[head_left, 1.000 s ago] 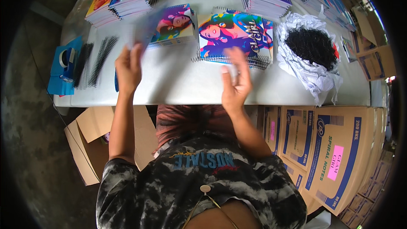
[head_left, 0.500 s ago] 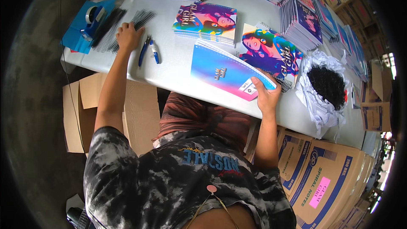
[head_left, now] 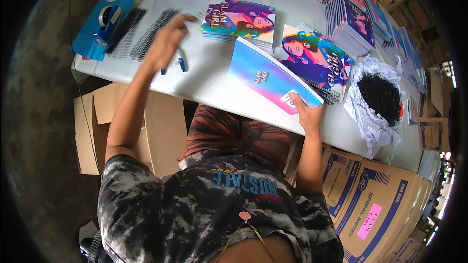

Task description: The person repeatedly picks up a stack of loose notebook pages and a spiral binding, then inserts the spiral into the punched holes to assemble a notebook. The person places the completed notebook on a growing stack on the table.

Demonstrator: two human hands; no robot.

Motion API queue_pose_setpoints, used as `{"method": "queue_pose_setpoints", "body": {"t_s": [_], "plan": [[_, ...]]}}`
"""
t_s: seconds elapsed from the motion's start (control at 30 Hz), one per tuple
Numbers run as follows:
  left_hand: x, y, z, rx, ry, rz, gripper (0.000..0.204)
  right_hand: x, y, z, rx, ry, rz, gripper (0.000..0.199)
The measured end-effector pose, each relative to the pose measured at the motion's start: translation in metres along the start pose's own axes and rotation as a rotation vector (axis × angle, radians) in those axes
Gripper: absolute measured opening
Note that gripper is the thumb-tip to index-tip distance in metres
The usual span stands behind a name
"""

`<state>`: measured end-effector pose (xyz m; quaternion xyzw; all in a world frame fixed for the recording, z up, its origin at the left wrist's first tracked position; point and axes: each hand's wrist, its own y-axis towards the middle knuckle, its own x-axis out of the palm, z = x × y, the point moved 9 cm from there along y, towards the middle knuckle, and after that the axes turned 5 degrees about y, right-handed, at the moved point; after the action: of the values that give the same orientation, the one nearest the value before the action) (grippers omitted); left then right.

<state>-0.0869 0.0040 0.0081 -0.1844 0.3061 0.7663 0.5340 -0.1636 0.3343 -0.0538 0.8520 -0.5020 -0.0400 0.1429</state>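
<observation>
My right hand (head_left: 307,112) grips the lower right corner of an unbound notebook (head_left: 261,75) with a blue-to-pink cover and punched holes along its far edge, thumb on top. The notebook is tilted over the table's front edge. My left hand (head_left: 168,41) is raised beside a bunch of dark spiral coils (head_left: 153,34); motion smears its fingers, and whether it holds a coil cannot be made out. Under it, a blue-and-white pen (head_left: 181,62) and the handle tip of a cutting tool (head_left: 163,72) show partly.
A stack of colourful notebooks (head_left: 239,19) lies ahead, with another notebook (head_left: 317,58) to its right. A blue tape dispenser (head_left: 108,24) stands far left. At right is a crumpled white bag (head_left: 363,117) holding a tangle of black strands (head_left: 378,100). Cartons (head_left: 375,209) stand below the table.
My left hand has lifted off the coils and moved right, over the cutting tool. The notebook in my right hand has turned a little and shifted right.
</observation>
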Motion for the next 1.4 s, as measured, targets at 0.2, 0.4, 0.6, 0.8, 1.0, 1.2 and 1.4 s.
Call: {"method": "queue_pose_setpoints", "body": {"t_s": [0.2, 0.4, 0.6, 0.8, 1.0, 1.2, 1.4], "plan": [[0.063, -0.014, 0.020, -0.101, -0.153, -0.248, 0.036, 0.002, 0.003, 0.002, -0.018, 0.004, -0.019, 0.027], [0.070, -0.013, 0.020, -0.182, -0.249, -0.330, 0.040, 0.002, 0.003, -0.002, -0.064, -0.021, 0.001, 0.026], [0.074, -0.007, 0.019, -0.400, -0.347, -0.385, 0.046, 0.009, 0.005, -0.016, -0.141, -0.127, -0.092, 0.025], [0.072, -0.001, 0.025, -0.488, -0.376, -0.490, 0.048, 0.007, 0.006, -0.017, -0.197, -0.121, -0.070, 0.024], [0.073, -0.003, 0.020, -0.540, -0.420, -0.443, 0.047, 0.009, 0.004, -0.015, -0.192, -0.107, -0.107, 0.026], [0.074, -0.005, 0.018, -0.607, -0.600, -0.675, 0.036, 0.011, 0.005, -0.018, -0.232, -0.104, -0.168, 0.028], [0.048, 0.010, 0.074, 0.166, 0.029, -0.253, 0.024, 0.005, 0.001, -0.005, -0.125, -0.051, -0.095, 0.025]]}}
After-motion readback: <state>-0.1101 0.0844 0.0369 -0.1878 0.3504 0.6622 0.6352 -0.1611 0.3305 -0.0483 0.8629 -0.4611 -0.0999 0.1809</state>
